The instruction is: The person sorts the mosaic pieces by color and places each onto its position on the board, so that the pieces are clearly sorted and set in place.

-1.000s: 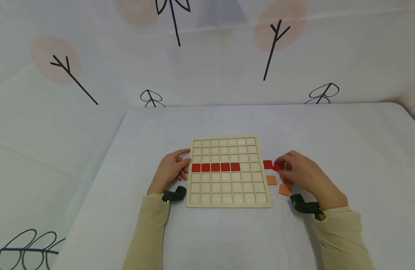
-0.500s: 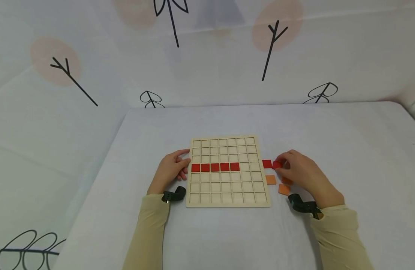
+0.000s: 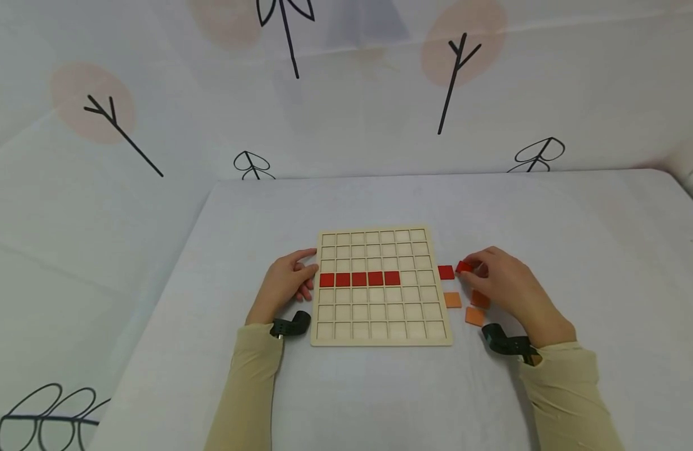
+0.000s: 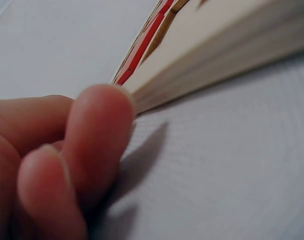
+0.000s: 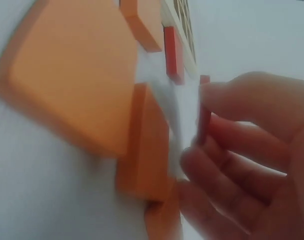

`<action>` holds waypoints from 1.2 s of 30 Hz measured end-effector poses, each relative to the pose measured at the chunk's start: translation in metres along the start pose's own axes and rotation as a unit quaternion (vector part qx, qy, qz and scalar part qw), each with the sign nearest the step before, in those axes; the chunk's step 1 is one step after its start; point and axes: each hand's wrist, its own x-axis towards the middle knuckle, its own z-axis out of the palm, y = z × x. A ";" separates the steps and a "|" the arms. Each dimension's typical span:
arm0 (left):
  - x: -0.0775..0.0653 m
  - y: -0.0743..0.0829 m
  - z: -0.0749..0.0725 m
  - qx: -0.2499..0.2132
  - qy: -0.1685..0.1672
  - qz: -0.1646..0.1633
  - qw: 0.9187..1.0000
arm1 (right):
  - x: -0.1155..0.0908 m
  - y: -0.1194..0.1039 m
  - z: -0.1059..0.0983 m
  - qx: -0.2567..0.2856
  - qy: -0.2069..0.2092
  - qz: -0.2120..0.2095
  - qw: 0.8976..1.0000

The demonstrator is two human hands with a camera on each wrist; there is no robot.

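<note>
A pale grid board (image 3: 382, 338) lies on the white table with a row of red tiles (image 3: 359, 279) set in its cells. At its left edge rests my left hand (image 3: 281, 282), the index finger and thumb touching the side. The left wrist view shows a fingertip against the board's side wall (image 4: 217, 75). To the right of the board, my right hand (image 3: 506, 285) pinches a red tile (image 3: 464, 267) between thumb and fingers, tilted. Another red tile (image 3: 446, 272) lies flat between that tile and the board.
Several orange tiles lie near the right hand: one orange tile (image 3: 452, 300) beside the board, another orange tile (image 3: 474, 316) nearer the person. In the right wrist view a large orange tile (image 5: 71, 75) sits close to the camera. A patterned cloth (image 3: 352, 113) hangs behind the table.
My right hand has shifted slightly away from the person, and its red tile has tilted up. More of an orange tile beneath the hand now shows. The left hand stays in place.
</note>
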 end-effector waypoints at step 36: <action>0.000 0.000 0.000 0.006 0.000 -0.004 1.000 | 0.005 -0.033 0.024 -0.011 0.036 -0.120 0.992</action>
